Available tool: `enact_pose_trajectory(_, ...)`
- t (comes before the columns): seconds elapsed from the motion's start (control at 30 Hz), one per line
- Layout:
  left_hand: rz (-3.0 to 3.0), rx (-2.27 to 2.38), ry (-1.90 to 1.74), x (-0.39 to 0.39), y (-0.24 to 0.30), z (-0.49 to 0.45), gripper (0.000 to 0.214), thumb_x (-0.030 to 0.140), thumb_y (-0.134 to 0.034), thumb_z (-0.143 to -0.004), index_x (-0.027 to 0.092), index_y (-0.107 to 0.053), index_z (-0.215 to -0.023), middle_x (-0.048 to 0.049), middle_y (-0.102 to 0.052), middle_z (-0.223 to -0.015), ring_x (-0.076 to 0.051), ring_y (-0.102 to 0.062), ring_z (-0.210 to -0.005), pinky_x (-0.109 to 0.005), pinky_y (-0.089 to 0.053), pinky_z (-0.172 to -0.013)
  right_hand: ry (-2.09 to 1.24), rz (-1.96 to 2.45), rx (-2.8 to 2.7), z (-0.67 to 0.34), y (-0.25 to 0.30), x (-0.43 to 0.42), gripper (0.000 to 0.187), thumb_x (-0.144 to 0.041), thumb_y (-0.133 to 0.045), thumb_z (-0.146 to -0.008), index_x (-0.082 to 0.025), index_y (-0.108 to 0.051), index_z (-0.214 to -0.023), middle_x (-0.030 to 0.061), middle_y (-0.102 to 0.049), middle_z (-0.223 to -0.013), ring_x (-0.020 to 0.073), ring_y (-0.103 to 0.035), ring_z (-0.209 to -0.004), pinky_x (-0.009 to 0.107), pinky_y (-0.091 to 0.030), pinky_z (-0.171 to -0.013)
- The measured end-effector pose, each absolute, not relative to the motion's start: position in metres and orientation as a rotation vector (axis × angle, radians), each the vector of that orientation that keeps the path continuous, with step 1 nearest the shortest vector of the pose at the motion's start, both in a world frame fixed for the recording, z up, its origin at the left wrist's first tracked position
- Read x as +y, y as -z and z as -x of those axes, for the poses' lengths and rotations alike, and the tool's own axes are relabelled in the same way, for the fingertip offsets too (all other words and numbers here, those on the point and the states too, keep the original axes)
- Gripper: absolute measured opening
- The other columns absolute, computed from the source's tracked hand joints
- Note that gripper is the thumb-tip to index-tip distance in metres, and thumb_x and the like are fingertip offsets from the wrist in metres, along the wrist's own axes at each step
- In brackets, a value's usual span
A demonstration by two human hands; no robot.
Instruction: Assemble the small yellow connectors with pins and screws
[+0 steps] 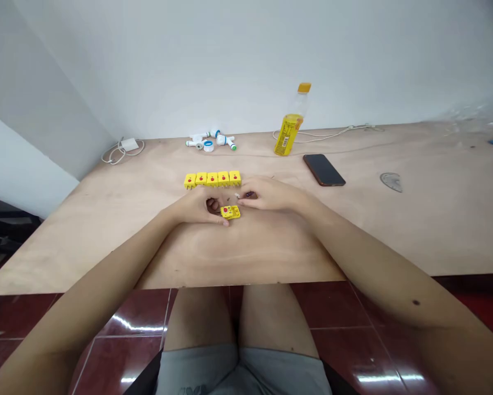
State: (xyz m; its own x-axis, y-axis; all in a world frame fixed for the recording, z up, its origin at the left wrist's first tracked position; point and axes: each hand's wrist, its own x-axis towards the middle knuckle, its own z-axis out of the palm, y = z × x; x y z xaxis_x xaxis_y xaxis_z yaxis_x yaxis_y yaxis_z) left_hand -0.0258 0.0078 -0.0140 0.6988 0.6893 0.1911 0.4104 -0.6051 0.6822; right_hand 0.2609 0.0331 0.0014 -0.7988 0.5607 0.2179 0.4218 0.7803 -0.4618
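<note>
While your left hand (201, 207) closes its fingers on the small yellow plastic block with a red dot (230, 212), that block sits low on the pale wooden counter (271, 247), just in front of the row of five matching yellow blocks (212, 179). Your right hand (267, 195) lies front-right of the row, fingers bunched just beside the held block; whether they pinch anything cannot be told. Right of the row lies a black phone (324, 169). Behind-right stands a yellow drink bottle (290, 126), directly behind lie white pipe fittings (211, 141), and far behind-left a white charger (129, 145).
</note>
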Motion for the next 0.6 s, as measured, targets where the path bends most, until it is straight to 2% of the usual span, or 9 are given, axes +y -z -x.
enact_pose_trajectory(0.1,-2.277,0.826,-0.596,0.008,0.015,0.026,0.051,0.061,-0.101,-0.075,0.017,-0.079,-0.090,0.0002,-0.064,-0.073,-0.013,-0.052,-0.064,-0.028,-0.039,-0.059,-0.451,0.795,-2.684,-0.257,0.001,0.031,0.026,-0.024,-0.069,-0.101,-0.018,-0.070,-0.076,0.0064,-0.070,-0.086,0.0208,-0.057,-0.078,0.034,-0.036,-0.074)
enact_pose_trajectory(0.4,-2.338,0.866,-0.667,0.008,0.017,0.024,0.055,0.064,-0.102,-0.071,0.018,-0.078,-0.091,-0.0038,-0.071,-0.082,-0.017,-0.059,-0.071,-0.030,-0.042,-0.064,-0.392,0.796,-2.613,-0.255,0.003,0.029,0.011,-0.016,-0.069,-0.094,-0.019,-0.068,-0.084,0.0099,-0.074,-0.097,0.0245,-0.063,-0.087,0.036,-0.042,-0.080)
enact_pose_trajectory(0.47,-2.386,0.858,-0.725,0.005,0.015,0.020,0.051,0.063,-0.098,-0.079,0.019,-0.082,-0.099,-0.0056,-0.075,-0.087,-0.020,-0.064,-0.079,-0.032,-0.046,-0.073,-0.432,0.745,-2.492,-0.253,0.001,0.028,0.006,-0.018,-0.069,-0.096,-0.019,-0.070,-0.091,0.0086,-0.075,-0.097,0.0244,-0.064,-0.089,0.036,-0.045,-0.082)
enact_pose_trajectory(0.53,-2.391,0.865,-0.856,0.001,0.012,0.016,0.039,0.058,-0.087,-0.093,0.020,-0.084,-0.104,-0.0073,-0.079,-0.094,-0.022,-0.067,-0.087,-0.034,-0.049,-0.082,-0.491,0.667,-2.359,-0.250,-0.001,0.025,0.007,-0.022,-0.068,-0.101,-0.020,-0.071,-0.095,0.0073,-0.073,-0.097,0.0235,-0.064,-0.088,0.036,-0.047,-0.082)
enact_pose_trajectory(0.6,-2.288,0.899,-1.013,-0.002,0.009,0.011,0.035,0.053,-0.075,-0.104,0.020,-0.085,-0.104,-0.0084,-0.081,-0.097,-0.021,-0.068,-0.089,-0.033,-0.050,-0.083,-0.533,0.600,-2.253,-0.246,-0.003,0.021,0.011,-0.027,-0.066,-0.105,-0.022,-0.072,-0.098,0.0070,-0.071,-0.098,0.0229,-0.064,-0.088,0.036,-0.048,-0.081)
